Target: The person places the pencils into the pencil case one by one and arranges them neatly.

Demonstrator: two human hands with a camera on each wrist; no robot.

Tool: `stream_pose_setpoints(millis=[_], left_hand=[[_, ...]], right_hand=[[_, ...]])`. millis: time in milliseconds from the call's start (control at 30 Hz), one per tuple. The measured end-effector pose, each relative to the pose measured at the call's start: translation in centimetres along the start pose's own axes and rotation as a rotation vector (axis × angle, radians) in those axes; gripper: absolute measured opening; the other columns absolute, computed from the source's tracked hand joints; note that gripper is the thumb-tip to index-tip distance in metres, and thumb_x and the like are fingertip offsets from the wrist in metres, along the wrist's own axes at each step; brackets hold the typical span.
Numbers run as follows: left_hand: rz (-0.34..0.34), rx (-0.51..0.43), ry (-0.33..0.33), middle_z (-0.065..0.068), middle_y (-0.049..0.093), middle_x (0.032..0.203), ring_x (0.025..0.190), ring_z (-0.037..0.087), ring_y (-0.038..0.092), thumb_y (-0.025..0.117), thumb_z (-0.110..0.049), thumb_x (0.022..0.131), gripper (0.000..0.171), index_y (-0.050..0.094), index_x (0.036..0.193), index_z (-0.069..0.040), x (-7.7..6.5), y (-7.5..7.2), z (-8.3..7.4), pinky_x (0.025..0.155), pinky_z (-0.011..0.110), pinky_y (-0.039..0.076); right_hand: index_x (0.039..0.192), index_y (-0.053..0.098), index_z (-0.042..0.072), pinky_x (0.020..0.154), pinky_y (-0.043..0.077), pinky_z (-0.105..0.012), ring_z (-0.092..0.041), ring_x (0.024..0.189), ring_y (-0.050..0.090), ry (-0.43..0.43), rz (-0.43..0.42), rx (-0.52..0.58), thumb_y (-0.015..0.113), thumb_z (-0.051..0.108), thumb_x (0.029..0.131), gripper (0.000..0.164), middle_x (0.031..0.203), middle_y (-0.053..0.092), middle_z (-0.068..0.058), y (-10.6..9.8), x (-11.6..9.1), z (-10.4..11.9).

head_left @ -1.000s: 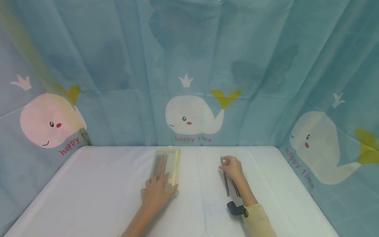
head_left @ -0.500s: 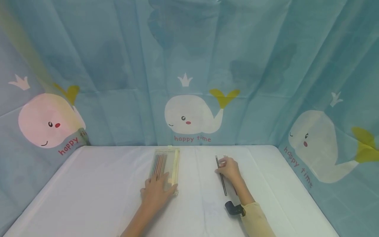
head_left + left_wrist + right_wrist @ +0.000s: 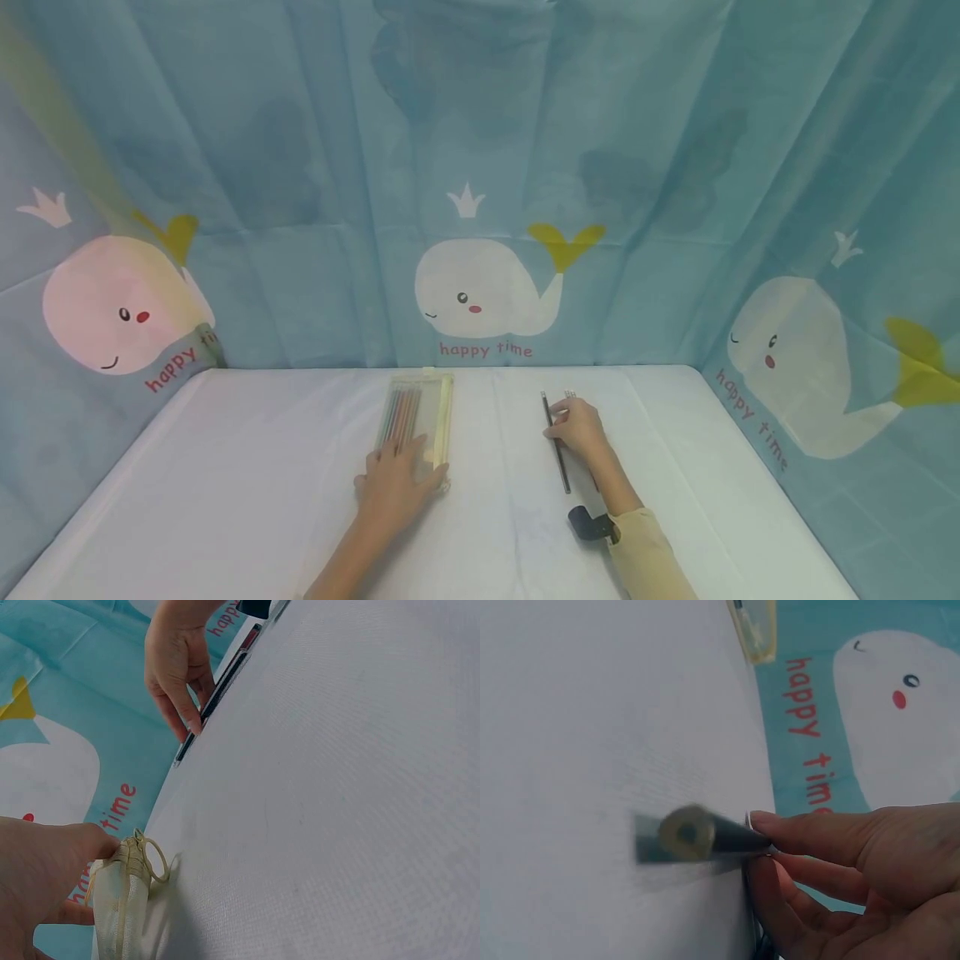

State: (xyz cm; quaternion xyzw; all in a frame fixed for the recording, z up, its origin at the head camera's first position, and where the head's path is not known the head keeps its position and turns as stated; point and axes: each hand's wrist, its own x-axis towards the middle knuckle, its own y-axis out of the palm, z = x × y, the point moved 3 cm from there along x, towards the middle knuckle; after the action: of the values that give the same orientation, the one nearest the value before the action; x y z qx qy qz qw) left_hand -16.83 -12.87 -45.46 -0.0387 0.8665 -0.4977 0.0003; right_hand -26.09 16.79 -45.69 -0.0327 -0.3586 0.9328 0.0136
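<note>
My left hand (image 3: 393, 492) lies with spread fingers on a see-through pencil case (image 3: 442, 408) with a pale yellow zip edge. Several coloured pencils (image 3: 405, 412) show inside it. The left wrist view shows the thumb at the zip end of the pencil case (image 3: 124, 915), beside a pull ring (image 3: 159, 862). My right hand (image 3: 579, 429) pinches a dark pencil (image 3: 562, 471) near its far end, between thumb and fingers. Blurred and end-on, this pencil (image 3: 688, 834) points at the right wrist camera. Other pencil ends (image 3: 570, 393) stick out beyond the right hand, which mostly hides them.
A white-covered table (image 3: 225, 500) lies beneath both hands. Blue curtains (image 3: 300, 167) printed with whales enclose it at the back and sides. A black curved object (image 3: 588, 525) sits at the right wrist, by the beige sleeve (image 3: 648, 554).
My right hand has moved slightly left with the dark pencil, widening the space between it and the other pencils. The left hand stays put on the pencil case.
</note>
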Motion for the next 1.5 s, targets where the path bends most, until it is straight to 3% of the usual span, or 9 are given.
stream_pose_setpoints(millis=[433,767,1500], left_hand=[[-0.004,-0.007,-0.003,0.031,0.055,0.139,0.126,0.057,0.050,0.073,-0.051,0.095,0.067,0.062,0.147,-0.011,-0.1,-0.1,-0.1,0.088,0.074,0.044],[-0.003,-0.006,0.001,0.031,0.055,0.140,0.127,0.058,0.049,0.073,-0.051,0.095,0.066,0.062,0.147,-0.011,-0.1,-0.1,-0.1,0.088,0.074,0.045],[0.003,-0.007,-0.003,0.032,0.055,0.139,0.125,0.056,0.051,0.073,-0.051,0.095,0.066,0.062,0.146,-0.010,-0.1,-0.2,-0.1,0.089,0.075,0.045]], right_hand=[[0.133,0.065,-0.009,0.067,0.059,-0.031,-0.017,0.072,0.068,0.028,0.053,0.043,0.078,0.005,0.090,0.047,0.094,0.074,-0.014,-0.4,0.2,-0.2],[0.136,0.062,-0.009,0.066,0.060,-0.032,-0.016,0.071,0.068,0.000,0.068,0.063,0.075,0.004,0.093,0.047,0.093,0.074,-0.014,-0.7,-0.1,-0.1],[0.136,0.063,-0.008,0.069,0.064,-0.036,-0.020,0.073,0.074,-0.022,0.079,0.179,0.073,-0.001,0.093,0.045,0.098,0.076,-0.018,-0.3,-0.7,1.9]])
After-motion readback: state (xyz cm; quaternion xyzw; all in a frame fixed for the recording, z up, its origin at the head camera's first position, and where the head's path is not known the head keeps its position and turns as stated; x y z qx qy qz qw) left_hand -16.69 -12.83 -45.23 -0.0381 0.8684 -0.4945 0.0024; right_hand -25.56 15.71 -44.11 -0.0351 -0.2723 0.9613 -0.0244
